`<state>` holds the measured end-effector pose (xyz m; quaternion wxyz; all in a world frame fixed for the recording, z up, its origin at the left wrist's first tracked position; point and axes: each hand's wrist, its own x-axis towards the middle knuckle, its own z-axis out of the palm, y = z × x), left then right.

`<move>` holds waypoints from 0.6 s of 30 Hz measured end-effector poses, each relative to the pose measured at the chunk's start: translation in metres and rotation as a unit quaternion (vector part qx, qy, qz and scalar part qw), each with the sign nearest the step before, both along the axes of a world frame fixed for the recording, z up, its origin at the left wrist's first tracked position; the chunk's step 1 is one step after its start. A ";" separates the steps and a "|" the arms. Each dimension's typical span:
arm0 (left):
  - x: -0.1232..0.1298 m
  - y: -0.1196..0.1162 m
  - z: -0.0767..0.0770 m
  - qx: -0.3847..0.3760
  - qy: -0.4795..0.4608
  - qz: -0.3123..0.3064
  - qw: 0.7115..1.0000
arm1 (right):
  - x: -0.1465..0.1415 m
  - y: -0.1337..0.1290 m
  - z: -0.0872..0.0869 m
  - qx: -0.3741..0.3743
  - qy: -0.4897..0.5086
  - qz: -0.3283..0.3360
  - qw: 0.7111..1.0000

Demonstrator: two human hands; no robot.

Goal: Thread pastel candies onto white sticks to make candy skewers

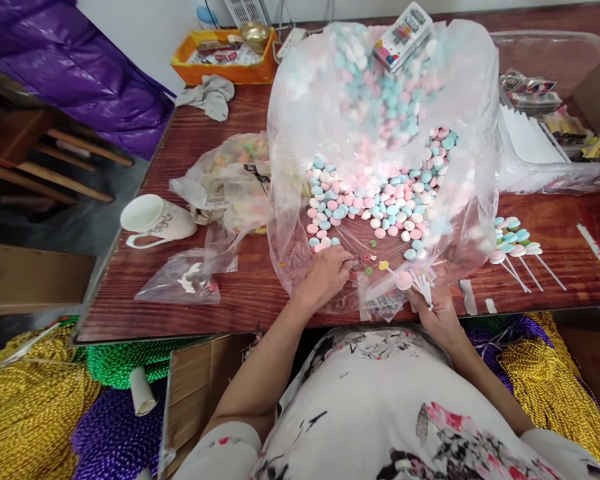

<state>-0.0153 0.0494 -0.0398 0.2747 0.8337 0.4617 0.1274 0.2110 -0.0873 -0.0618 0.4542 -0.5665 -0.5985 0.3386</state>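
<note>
My left hand (pixel 329 273) rests on the clear plastic at the table's front, its fingers bent and pressed together. Whatever they hold, if anything, is too small to make out. Beside it lie tiny red and green pieces (pixel 369 270) and a yellow flower-shaped piece (pixel 383 265) on a thin white stick. My right hand (pixel 439 312) grips a bunch of white lollipop sticks (pixel 423 291). A round pink piece (pixel 404 280) shows at the left of this bunch. Behind both hands, pink, blue and white round candy-like pieces (pixel 350 200) spill inside a large clear plastic bag (pixel 293 133).
Finished-looking lollipops (pixel 517 239) lie at the right. A clear bin (pixel 555 175) holds packets behind them. A white mug (pixel 157 220), a small plastic bag (pixel 160 283) and an orange tray (pixel 225 72) stand left. Bead strands (pixel 35 400) hang below the table edge.
</note>
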 end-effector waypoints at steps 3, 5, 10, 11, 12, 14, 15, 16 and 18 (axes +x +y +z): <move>-0.002 -0.004 0.000 0.034 -0.003 0.014 0.999 | -0.001 0.001 -0.001 -0.001 0.001 0.016 1.000; -0.002 -0.008 0.000 0.051 -0.014 0.020 0.998 | -0.001 0.002 -0.003 -0.006 0.000 0.022 1.000; -0.001 -0.014 0.004 -0.002 -0.182 0.101 0.978 | -0.002 0.003 -0.007 -0.023 -0.010 0.029 0.999; -0.001 -0.014 0.006 -0.051 -0.244 0.120 0.961 | -0.002 0.003 -0.007 -0.026 -0.012 0.029 0.999; -0.002 -0.015 0.008 -0.113 -0.307 0.135 0.935 | -0.003 0.003 -0.005 -0.027 -0.014 0.030 0.999; -0.003 -0.016 0.012 -0.245 -0.416 0.152 0.862 | -0.006 0.003 -0.001 -0.025 -0.020 0.036 0.999; -0.003 -0.017 0.012 -0.297 -0.458 0.157 0.823 | -0.008 0.004 0.001 -0.023 -0.022 0.041 0.999; -0.003 -0.018 0.012 -0.334 -0.492 0.166 0.787 | -0.010 0.004 0.004 -0.020 -0.023 0.049 0.998; -0.001 -0.019 0.010 -0.367 -0.543 0.190 0.731 | -0.014 0.005 0.009 -0.013 -0.024 0.067 0.997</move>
